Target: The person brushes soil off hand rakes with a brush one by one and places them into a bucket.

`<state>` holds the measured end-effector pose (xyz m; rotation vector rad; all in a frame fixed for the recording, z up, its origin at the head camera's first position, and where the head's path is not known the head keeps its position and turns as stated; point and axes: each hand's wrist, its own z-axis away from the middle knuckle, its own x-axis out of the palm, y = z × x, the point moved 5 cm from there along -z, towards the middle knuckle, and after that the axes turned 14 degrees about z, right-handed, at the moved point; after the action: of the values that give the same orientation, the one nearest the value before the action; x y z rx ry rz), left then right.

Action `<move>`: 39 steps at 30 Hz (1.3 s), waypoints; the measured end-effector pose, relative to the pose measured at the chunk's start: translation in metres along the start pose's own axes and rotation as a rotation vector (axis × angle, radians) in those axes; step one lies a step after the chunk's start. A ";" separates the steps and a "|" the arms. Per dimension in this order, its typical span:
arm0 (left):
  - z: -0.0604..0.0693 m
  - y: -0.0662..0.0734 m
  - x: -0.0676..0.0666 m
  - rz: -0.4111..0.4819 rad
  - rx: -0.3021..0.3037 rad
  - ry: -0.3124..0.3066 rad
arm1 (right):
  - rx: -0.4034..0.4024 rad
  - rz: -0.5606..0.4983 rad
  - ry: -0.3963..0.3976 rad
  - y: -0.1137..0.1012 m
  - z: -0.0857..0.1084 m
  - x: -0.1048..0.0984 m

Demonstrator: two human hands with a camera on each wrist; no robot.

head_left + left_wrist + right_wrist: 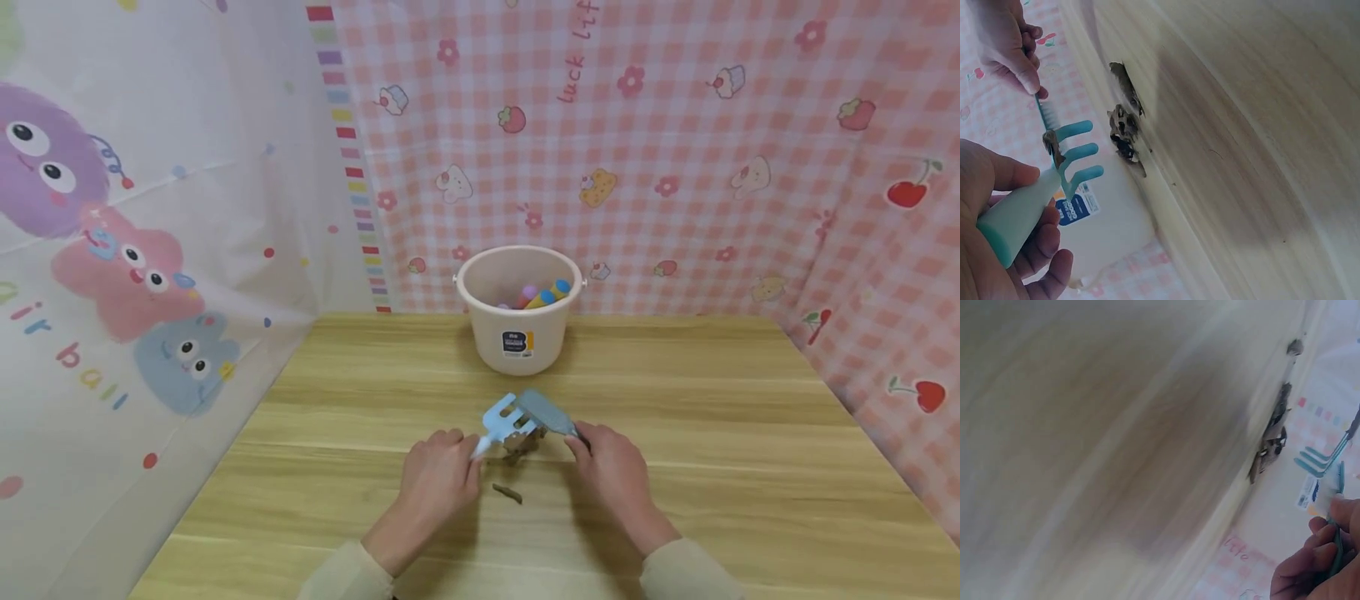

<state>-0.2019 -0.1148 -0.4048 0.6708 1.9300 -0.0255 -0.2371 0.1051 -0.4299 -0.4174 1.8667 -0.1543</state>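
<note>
My left hand (441, 475) grips the pale handle of a small light-blue hand rake (497, 421), its tines raised above the table. In the left wrist view a brown leaf scrap (1052, 145) clings to the rake's head. My right hand (617, 473) holds a blue-grey brush (549, 413) by its handle; pale bristles show in the left wrist view. The brush head is right at the rake's tines; whether they touch I cannot tell. Beneath both tools lies a small heap of crumpled dry leaves (1124, 132). One curled leaf piece (507, 493) lies apart, nearer me.
Behind the tools stands a cream bucket (517, 342) with a label. Several colourful handles (542, 298), yellow with blue ends and pink, show inside it. The wood-grain table (712, 400) meets a pink checked cloth (637, 150) at the back and a white printed cloth (225, 108) at left.
</note>
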 end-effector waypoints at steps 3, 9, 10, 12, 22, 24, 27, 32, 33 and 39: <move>-0.001 -0.003 0.002 0.024 -0.030 -0.026 | 0.009 0.027 0.021 0.002 0.002 -0.001; -0.010 -0.016 -0.001 0.126 -0.174 -0.084 | -0.185 0.020 0.081 -0.024 0.013 -0.009; -0.012 -0.018 -0.002 0.138 -0.190 -0.089 | -0.221 0.028 0.085 -0.029 0.015 -0.010; -0.014 -0.019 -0.003 0.153 -0.209 -0.102 | -0.253 0.054 0.086 -0.035 0.018 -0.009; -0.015 -0.009 -0.005 0.059 -0.114 -0.064 | -0.111 0.069 0.018 -0.032 0.017 -0.005; -0.014 -0.008 -0.005 0.044 -0.093 -0.051 | -0.095 0.056 0.005 -0.031 0.016 -0.004; -0.013 -0.007 -0.004 0.036 -0.082 -0.040 | -0.079 0.043 0.000 -0.029 0.014 -0.001; -0.012 -0.006 -0.004 0.042 -0.077 -0.034 | -0.068 0.032 -0.006 -0.025 0.013 0.001; -0.012 -0.006 -0.004 0.043 -0.077 -0.034 | -0.067 0.031 -0.004 -0.025 0.013 0.001; -0.012 -0.007 -0.002 0.049 -0.091 -0.052 | -0.063 0.023 0.004 -0.024 0.012 0.003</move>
<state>-0.2142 -0.1180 -0.3992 0.6505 1.8530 0.0750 -0.2219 0.0832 -0.4288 -0.4393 1.8833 -0.0807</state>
